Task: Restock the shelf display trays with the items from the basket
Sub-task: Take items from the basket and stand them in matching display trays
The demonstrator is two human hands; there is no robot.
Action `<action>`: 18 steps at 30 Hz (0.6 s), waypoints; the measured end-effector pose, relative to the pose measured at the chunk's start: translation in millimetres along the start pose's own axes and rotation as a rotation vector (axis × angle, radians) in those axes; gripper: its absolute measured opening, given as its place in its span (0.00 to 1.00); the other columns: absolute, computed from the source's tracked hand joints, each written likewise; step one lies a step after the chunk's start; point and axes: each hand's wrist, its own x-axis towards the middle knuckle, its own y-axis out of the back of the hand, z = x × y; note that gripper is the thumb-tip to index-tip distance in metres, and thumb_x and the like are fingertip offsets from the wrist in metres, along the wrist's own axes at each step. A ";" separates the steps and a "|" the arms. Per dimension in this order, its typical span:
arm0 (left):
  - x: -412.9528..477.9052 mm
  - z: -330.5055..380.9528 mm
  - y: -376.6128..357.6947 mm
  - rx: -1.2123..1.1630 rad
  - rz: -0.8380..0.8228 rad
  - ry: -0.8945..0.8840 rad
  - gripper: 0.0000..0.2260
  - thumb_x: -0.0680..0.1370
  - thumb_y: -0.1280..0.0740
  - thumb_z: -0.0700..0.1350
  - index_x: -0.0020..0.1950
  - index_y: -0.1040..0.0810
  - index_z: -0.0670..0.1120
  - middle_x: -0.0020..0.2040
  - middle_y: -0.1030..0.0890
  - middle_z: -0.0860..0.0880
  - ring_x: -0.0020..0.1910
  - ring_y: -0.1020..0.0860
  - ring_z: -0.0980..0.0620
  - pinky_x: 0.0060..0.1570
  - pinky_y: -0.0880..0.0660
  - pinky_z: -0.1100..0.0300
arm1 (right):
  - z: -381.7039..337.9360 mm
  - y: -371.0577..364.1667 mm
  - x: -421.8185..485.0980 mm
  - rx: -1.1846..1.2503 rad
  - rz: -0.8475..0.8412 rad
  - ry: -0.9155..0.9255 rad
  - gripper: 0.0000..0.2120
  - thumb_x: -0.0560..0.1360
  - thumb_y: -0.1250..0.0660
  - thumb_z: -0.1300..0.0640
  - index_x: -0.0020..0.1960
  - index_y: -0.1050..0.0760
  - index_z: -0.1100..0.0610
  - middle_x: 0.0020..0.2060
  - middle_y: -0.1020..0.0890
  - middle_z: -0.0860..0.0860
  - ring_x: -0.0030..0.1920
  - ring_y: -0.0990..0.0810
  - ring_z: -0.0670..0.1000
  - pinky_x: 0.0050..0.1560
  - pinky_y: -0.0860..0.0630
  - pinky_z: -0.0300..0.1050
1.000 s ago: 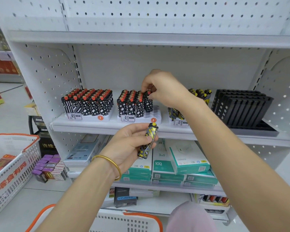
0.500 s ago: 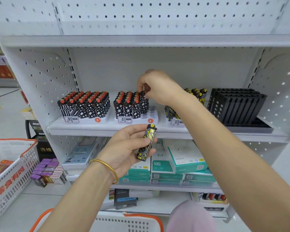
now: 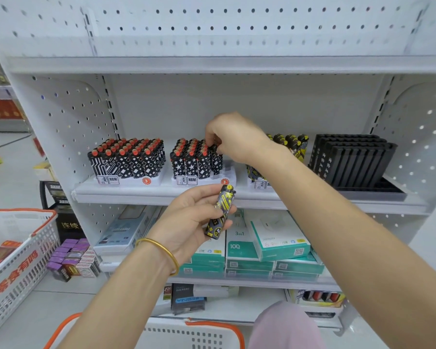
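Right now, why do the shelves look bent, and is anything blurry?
Head view: the wide-angle lens bows the shelf edge; light is soft and even; the yellow lighter in the left hand and red-capped lighter in the right hand look sharp, the basket at left softer.

Relative to the middle tray (image 3: 227, 173), the right hand (image 3: 237, 139) has been shifted slightly leftward and lowered. Its fingers (image 3: 213, 144) are now pressed closer onto the top of the red-capped lighter (image 3: 216, 162) at the tray's back right corner. The view has also been tilted a little, so the tray is seen slightly lower.
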 end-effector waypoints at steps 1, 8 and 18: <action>0.2 0.1 0.1 -0.002 0.003 -0.009 0.19 0.74 0.43 0.24 0.58 0.24 0.39 0.51 0.18 0.42 0.44 0.17 0.48 0.40 0.19 0.57 | -0.8 0.1 -1.0 -0.018 0.004 -0.013 0.15 0.73 0.35 0.68 0.53 0.22 0.51 0.52 0.23 0.53 0.50 0.22 0.57 0.41 0.32 0.42; -4.6 1.9 -4.6 -0.012 0.015 -0.077 0.23 0.73 0.46 0.20 0.60 0.25 0.39 0.54 0.20 0.38 0.48 0.20 0.45 0.47 0.20 0.56 | -1.4 6.9 -29.3 -0.029 0.220 -0.016 0.24 0.75 0.43 0.69 0.64 0.28 0.48 0.56 0.20 0.51 0.57 0.24 0.57 0.50 0.25 0.48; -6.6 -11.0 -40.4 0.039 -0.093 -0.138 0.25 0.72 0.43 0.20 0.60 0.28 0.44 0.49 0.20 0.38 0.42 0.19 0.46 0.44 0.20 0.58 | 15.7 13.6 -151.5 0.706 0.166 -0.179 0.09 0.70 0.28 0.56 0.50 0.21 0.50 0.40 0.19 0.45 0.37 0.20 0.44 0.36 0.26 0.31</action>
